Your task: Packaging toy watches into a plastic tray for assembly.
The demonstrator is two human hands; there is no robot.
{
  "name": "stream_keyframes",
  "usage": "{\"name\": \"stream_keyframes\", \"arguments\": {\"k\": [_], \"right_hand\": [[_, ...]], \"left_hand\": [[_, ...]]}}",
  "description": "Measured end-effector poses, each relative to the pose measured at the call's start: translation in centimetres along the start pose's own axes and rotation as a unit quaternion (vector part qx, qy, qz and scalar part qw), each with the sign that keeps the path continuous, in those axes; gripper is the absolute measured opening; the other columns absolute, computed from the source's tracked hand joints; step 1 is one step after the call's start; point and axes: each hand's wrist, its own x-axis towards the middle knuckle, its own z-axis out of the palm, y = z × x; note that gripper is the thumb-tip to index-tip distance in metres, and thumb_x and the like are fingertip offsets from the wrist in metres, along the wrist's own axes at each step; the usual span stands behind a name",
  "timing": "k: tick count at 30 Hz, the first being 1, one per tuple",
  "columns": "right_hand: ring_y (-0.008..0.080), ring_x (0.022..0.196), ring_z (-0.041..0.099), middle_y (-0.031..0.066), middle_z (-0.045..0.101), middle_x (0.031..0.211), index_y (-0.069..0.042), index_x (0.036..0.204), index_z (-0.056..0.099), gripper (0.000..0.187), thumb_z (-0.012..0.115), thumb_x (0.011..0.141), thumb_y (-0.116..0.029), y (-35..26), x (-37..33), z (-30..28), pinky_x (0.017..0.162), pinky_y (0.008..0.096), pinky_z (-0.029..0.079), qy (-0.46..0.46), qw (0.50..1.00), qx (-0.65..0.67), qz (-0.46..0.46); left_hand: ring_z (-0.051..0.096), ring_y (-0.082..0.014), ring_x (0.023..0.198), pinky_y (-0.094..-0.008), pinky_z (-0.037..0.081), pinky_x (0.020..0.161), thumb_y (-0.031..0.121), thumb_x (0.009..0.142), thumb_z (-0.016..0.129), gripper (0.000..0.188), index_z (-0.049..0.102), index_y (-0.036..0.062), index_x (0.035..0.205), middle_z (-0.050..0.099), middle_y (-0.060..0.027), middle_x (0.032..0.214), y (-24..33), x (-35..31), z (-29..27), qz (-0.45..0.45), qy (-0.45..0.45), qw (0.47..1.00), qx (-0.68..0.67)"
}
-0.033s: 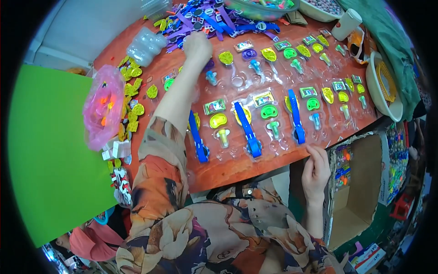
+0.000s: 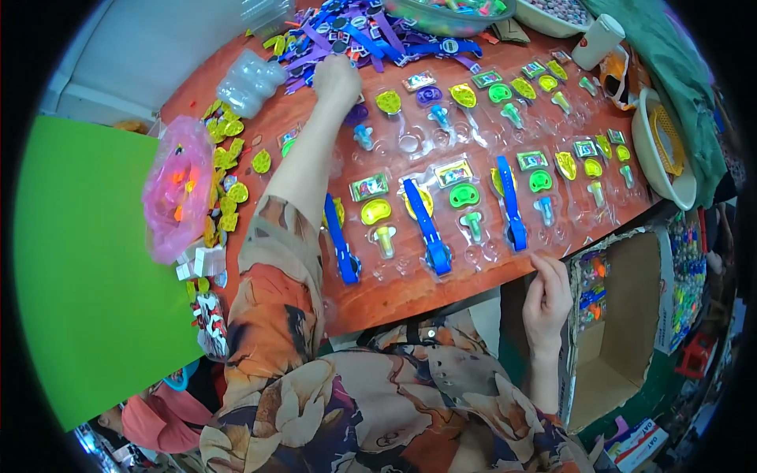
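Note:
My left hand [image 2: 337,83] reaches to the near edge of a pile of toy wristwatches [image 2: 359,35] with purple and blue straps. It is closed, and its fingertips are hidden behind the back of the hand. My right hand [image 2: 550,293] rests by the table's front edge, fingers loosely bent and apart, nothing in it. Clear plastic blister trays [image 2: 394,264] lie in two rows. They hold yellow pieces, green pacifiers [image 2: 464,195], small bottles [image 2: 473,225] and little picture packets [image 2: 453,172]. Blue toy watches [image 2: 426,225] lie across three trays in the near row.
A pink plastic bag [image 2: 180,189] and loose yellow pieces [image 2: 229,158] lie at left beside a green board [image 2: 95,260]. Clear plastic shells [image 2: 251,83] sit behind. Bowls [image 2: 441,24] stand at the back, a white cup [image 2: 598,41] at back right. A cardboard box [image 2: 623,347] is below right.
My left hand has shifted very slightly to the left at the watch pile. The right hand and the trays stay as they were.

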Motion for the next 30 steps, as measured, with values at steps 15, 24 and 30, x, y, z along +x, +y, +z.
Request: {"name": "stream_keyframes", "arguments": {"k": [15, 24, 30], "right_hand": [[0.0289, 0.091, 0.065, 0.0165, 0.064, 0.102, 0.001, 0.112, 0.064, 0.028, 0.050, 0.090, 0.011, 0.4, 0.3, -1.2, 0.080, 0.0345, 0.052, 0.049, 0.998, -0.023, 0.031], [0.0204, 0.090, 0.065, 0.0122, 0.066, 0.097, 0.002, 0.112, 0.064, 0.027, 0.048, 0.091, 0.011, -5.4, 2.6, 1.7, 0.082, 0.0286, 0.049, -0.014, 0.986, 0.159, -0.036], [0.0066, 0.069, 0.049, 0.0011, 0.061, 0.091, 0.004, 0.130, 0.057, 0.035, 0.051, 0.103, -0.017, -7.2, 5.8, 3.6, 0.060, 0.0214, 0.038, -0.143, 0.842, 0.489, 0.177]], "left_hand": [[0.068, -0.0342, 0.094, -0.0433, 0.053, 0.086, 0.022, 0.077, 0.075, 0.031, 0.075, 0.0072, 0.104, 0.071, -0.0184, 0.099, -10.5, 2.2, -8.4, 0.069, 0.138, 0.984, -0.089], [0.065, -0.0141, 0.091, -0.0283, 0.052, 0.070, 0.017, 0.099, 0.059, 0.029, 0.057, 0.0072, 0.127, 0.068, -0.0047, 0.110, -0.1, -12.1, -15.9, -0.038, -0.142, 0.599, -0.787], [0.067, -0.0162, 0.091, -0.0283, 0.053, 0.077, 0.021, 0.102, 0.050, 0.036, 0.057, -0.0005, 0.130, 0.069, -0.0085, 0.105, 5.6, -24.8, -17.7, -0.044, -0.373, 0.486, -0.789]]}}
